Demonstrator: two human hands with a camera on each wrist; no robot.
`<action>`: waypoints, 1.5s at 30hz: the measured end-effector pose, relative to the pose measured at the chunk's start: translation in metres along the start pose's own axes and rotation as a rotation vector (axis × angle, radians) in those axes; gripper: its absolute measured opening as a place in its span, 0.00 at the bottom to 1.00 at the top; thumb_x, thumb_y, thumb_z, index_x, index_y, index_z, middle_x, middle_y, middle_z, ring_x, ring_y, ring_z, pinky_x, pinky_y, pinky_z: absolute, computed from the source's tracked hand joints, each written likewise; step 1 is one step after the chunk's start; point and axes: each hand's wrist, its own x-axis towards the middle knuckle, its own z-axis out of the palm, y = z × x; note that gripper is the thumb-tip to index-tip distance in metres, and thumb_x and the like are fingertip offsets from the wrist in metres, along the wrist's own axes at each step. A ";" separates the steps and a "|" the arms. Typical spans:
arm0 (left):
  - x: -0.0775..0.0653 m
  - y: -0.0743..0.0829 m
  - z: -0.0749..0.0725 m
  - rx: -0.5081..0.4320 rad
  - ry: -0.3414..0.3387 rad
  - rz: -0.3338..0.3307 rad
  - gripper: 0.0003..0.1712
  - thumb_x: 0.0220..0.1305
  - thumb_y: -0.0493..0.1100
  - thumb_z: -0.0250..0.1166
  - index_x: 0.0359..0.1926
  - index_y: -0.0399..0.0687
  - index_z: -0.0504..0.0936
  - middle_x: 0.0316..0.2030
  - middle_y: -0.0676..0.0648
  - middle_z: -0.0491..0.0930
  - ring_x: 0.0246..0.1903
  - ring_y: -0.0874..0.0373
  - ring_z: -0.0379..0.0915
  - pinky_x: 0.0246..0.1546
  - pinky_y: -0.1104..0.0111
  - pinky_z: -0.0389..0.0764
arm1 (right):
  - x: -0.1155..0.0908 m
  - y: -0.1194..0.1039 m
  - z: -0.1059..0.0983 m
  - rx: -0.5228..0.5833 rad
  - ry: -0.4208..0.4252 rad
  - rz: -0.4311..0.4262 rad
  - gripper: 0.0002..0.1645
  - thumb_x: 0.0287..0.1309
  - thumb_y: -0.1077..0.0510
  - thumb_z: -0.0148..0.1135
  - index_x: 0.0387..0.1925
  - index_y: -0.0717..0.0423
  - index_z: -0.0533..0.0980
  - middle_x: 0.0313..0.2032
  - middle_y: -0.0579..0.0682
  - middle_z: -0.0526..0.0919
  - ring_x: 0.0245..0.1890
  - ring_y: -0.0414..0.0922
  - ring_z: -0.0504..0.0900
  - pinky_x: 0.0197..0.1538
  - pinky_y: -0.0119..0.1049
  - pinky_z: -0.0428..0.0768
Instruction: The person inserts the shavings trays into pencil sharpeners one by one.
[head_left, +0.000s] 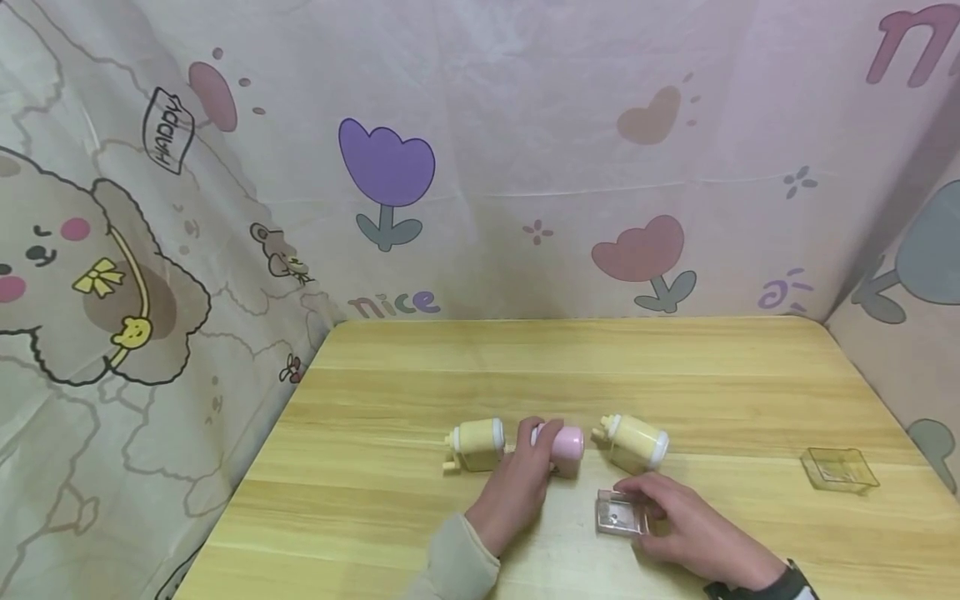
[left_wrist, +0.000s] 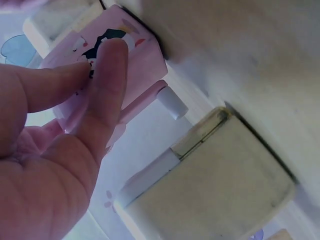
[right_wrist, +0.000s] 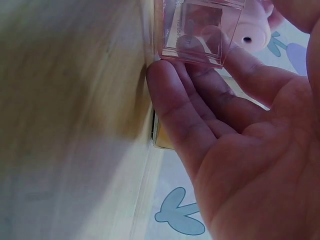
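My left hand (head_left: 521,479) grips a pink crank pencil sharpener (head_left: 568,450) that sits on the table, fingers over its top. In the left wrist view the thumb lies along the printed side of the sharpener (left_wrist: 145,72), near its white-ended crank. My right hand (head_left: 686,525) pinches a clear pinkish shavings drawer (head_left: 618,515) low over the table, in front of the sharpeners. The right wrist view has fingertips at the end of that drawer (right_wrist: 202,32); whether it touches the table I cannot tell.
One yellow sharpener (head_left: 480,444) stands left of my left hand, its crank facing left. Another yellow sharpener (head_left: 639,442) stands angled behind my right hand. At the table's right side lies a clear yellow drawer (head_left: 838,471). Printed cloth (head_left: 495,258) hangs behind the table.
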 end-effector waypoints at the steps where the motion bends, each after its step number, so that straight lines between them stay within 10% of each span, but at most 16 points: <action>1: -0.003 0.001 0.000 0.000 0.000 0.001 0.30 0.67 0.39 0.56 0.68 0.57 0.61 0.59 0.42 0.64 0.22 0.61 0.70 0.20 0.77 0.69 | 0.000 0.000 0.000 -0.004 0.005 -0.003 0.33 0.46 0.54 0.72 0.56 0.51 0.71 0.48 0.43 0.76 0.43 0.39 0.76 0.42 0.36 0.79; 15: -0.035 0.013 -0.003 -0.028 0.024 -0.042 0.33 0.66 0.39 0.57 0.70 0.59 0.59 0.62 0.42 0.63 0.23 0.58 0.72 0.21 0.75 0.70 | 0.000 -0.004 -0.001 -0.073 0.043 -0.003 0.33 0.48 0.50 0.71 0.57 0.49 0.72 0.48 0.41 0.76 0.44 0.38 0.75 0.44 0.37 0.79; 45: -0.042 0.012 0.003 -0.052 0.044 -0.020 0.36 0.65 0.39 0.59 0.70 0.62 0.58 0.62 0.45 0.62 0.23 0.61 0.70 0.19 0.76 0.68 | 0.009 -0.006 0.014 -0.143 0.114 -0.002 0.34 0.46 0.52 0.72 0.56 0.56 0.73 0.49 0.45 0.78 0.45 0.43 0.78 0.45 0.40 0.79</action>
